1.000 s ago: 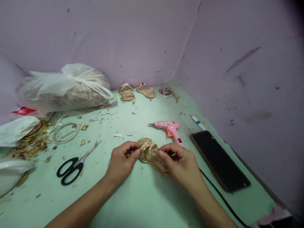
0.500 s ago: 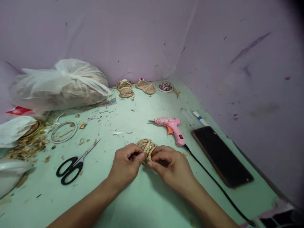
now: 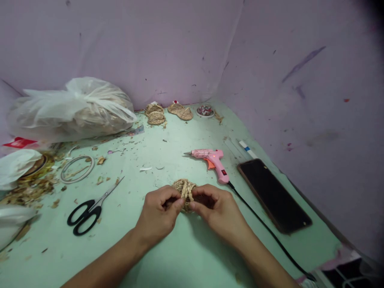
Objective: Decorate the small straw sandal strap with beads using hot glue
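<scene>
A small woven straw slipper, braided from tan fibre, is held just above the green table between both hands. My left hand is closed, pinching its left side with thumb and fingertips. On the opposite side my right hand is closed too, its thumb and forefinger gripping near the woven strap. The fingers hide much of the slipper's lower part. Beyond the right hand lies a pink glue gun on its side, nozzle pointing left, with a small light lit. Black-handled scissors rest to the left, slightly apart.
A phone lies at right beside the black cord. At the back are a stuffed plastic bag, two straw slippers and a dish of beads. A ring and fibre scraps lie left.
The view has shifted slightly, so most table items appear a little further left. Both hands keep their hold on the slipper, which is turned slightly so its strap faces me more.
</scene>
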